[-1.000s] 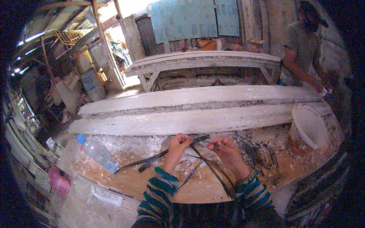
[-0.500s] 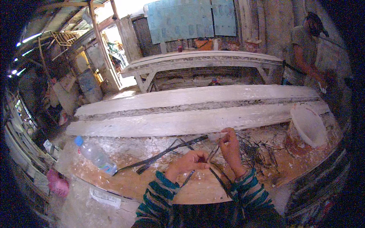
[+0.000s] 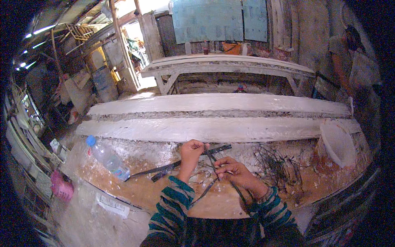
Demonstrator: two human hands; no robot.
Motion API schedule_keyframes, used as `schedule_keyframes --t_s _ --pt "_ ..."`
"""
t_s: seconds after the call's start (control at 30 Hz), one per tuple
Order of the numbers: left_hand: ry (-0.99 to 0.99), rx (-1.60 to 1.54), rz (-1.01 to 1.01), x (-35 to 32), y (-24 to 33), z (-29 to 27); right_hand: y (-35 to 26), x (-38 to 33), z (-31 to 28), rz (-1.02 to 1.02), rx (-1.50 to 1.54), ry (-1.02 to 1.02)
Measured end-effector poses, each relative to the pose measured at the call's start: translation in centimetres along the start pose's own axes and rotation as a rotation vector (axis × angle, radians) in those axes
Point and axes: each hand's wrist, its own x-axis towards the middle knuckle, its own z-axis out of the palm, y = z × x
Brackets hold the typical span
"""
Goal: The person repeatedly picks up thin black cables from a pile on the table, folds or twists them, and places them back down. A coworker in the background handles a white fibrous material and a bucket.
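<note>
Between my two hands runs a thin dark strip (image 3: 211, 158), slanting over the wooden worktop. My left hand (image 3: 191, 154) pinches its upper part, fingers pressed together. Lower and to the right, my right hand (image 3: 240, 175) has thumb and fingers closed on the same strip. Its loose ends trail toward me past both sleeves. Flat dark strips (image 3: 154, 170) lie on the worktop behind my left wrist. Right of my hands sits a tangle of thin dark strips (image 3: 279, 164).
A clear plastic bottle (image 3: 108, 158) with a blue cap lies at left. Two long white-coated boards (image 3: 247, 128) stretch across beyond my hands. A white tub (image 3: 338, 144) is at right. Behind stands another bench (image 3: 230, 68); a person (image 3: 341, 61) is at far right.
My left hand has moved up and away from me, while my right hand has come down toward me. The strip now stretches between them. The view has shifted slightly.
</note>
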Motion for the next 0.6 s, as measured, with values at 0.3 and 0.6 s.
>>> schedule_keyframes --t_s 0.3,0.6 --pt "-0.391 0.294 0.073 -1.6 1.2 1.8 -1.1 0.0 -2.0 0.025 -0.110 0.375" --pt "-1.052 -0.018 0.022 -3.0 2.5 1.8 0.6 0.7 -3.5 -0.201 -0.718 0.758"
